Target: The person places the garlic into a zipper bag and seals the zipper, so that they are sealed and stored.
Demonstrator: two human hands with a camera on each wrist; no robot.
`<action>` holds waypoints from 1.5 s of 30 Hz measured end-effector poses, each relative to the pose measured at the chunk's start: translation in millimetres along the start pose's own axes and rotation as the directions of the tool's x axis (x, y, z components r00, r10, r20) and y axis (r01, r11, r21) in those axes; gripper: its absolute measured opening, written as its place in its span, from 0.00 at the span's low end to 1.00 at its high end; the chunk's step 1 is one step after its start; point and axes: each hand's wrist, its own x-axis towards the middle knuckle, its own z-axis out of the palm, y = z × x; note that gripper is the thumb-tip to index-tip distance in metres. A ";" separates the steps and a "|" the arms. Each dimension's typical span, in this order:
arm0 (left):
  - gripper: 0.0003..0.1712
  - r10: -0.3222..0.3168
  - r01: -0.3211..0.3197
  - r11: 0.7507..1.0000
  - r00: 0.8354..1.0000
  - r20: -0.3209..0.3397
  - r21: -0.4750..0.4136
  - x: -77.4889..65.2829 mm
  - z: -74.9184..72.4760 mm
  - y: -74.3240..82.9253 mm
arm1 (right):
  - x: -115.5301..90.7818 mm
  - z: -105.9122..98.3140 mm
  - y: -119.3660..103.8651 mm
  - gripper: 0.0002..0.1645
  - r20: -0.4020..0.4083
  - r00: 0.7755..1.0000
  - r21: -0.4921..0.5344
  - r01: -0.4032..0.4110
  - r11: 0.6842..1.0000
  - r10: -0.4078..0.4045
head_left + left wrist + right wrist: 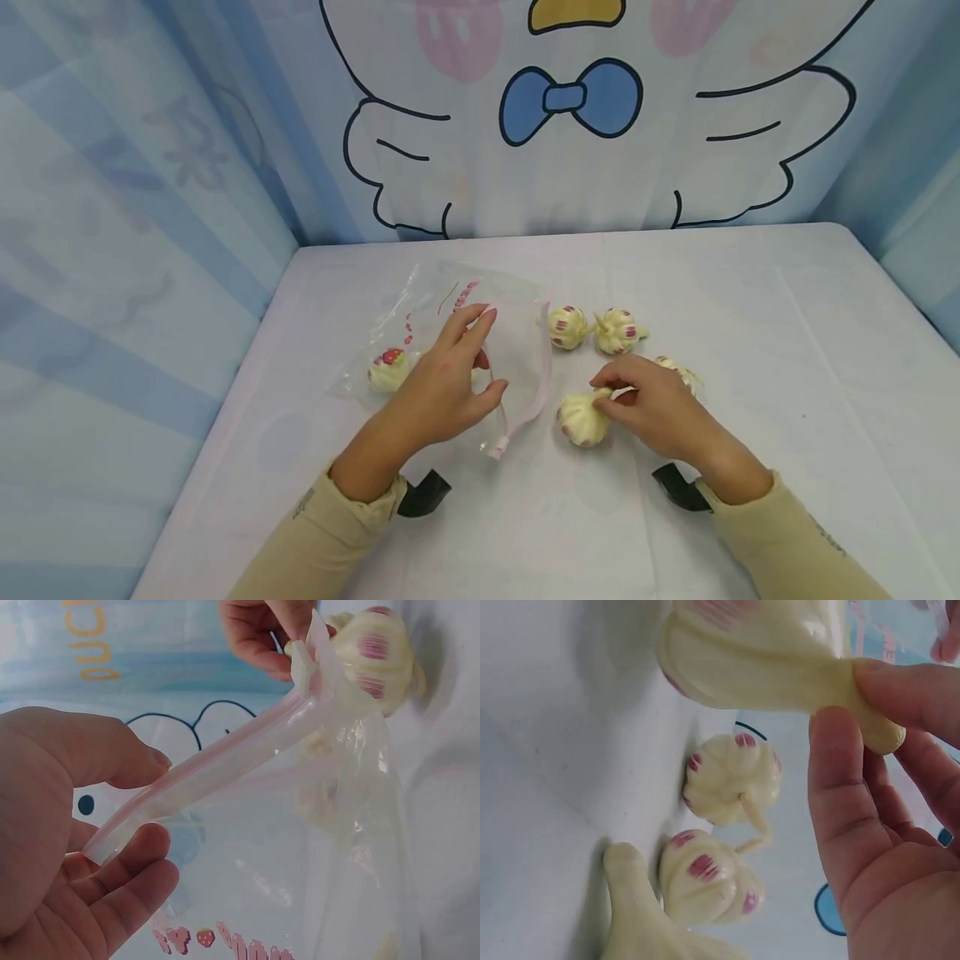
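A clear zip bag [517,350] with a pink-edged mouth lies under my left hand [442,387]. In the left wrist view, the raised zip edge [202,769] runs between that hand's thumb and curled fingers, which hold it up. A pale garlic bulb [388,372] shows through the bag's left part. My right hand [660,408] pinches the stem of another garlic bulb [582,419] between thumb and fingertips, just right of the bag's mouth. This bulb [757,660] is large in the right wrist view, its stem between the fingers.
Two garlic bulbs, one left [567,327] and one right [618,331], lie behind the held one. Another bulb [678,371] is partly hidden behind the right hand. A white cloth covers the table [787,350], and printed curtains [570,183] hang along its back and sides.
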 end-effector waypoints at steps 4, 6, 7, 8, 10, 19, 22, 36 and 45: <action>0.47 -0.006 0.006 1.000 1.000 0.003 0.003 -0.1 0.1 0.6 | -0.4 -0.8 -0.8 0.10 -0.040 0.999 -0.048 0.014 0.999 -0.015; 0.47 -0.013 0.013 1.000 1.000 0.007 0.002 -0.3 0.0 1.2 | -0.5 -1.7 -1.7 0.09 -0.054 0.998 -0.064 0.018 0.998 -0.022; 0.47 -0.018 0.018 1.000 1.000 0.009 0.002 -0.3 -0.1 1.6 | -0.5 -2.0 -2.3 0.09 -0.061 0.998 -0.071 0.020 0.997 -0.024; 0.47 -0.021 0.021 1.000 1.000 0.011 0.001 -0.4 0.0 1.7 | -0.6 -2.2 -2.8 0.09 -0.069 0.997 -0.075 0.021 0.997 -0.026; 0.47 -0.023 0.023 1.000 1.000 0.014 -0.003 -0.5 -0.1 2.2 | -1.0 -2.2 -3.7 0.10 -0.084 0.996 -0.058 0.018 0.998 -0.023; 0.47 -0.002 0.002 1.000 1.000 0.000 -0.008 -1.0 1.0 1.0 | -0.6 3.0 -5.0 0.13 -0.131 0.990 0.050 0.061 0.997 -0.054; 0.47 -0.005 0.005 1.000 1.000 0.000 -0.007 -1.2 1.1 1.3 | 0.7 5.9 -6.4 0.13 -0.137 0.987 0.084 0.098 0.992 -0.086; 0.45 0.014 -0.013 1.000 1.000 -0.018 0.003 -0.6 0.9 1.4 | 12.3 22.9 -13.9 0.13 -0.079 0.994 0.097 0.084 0.992 -0.076; 0.42 0.030 -0.030 0.999 0.999 -0.040 -0.018 -0.3 1.0 0.7 | 26.3 35.7 -18.3 0.10 -0.029 0.993 0.077 0.115 0.990 -0.113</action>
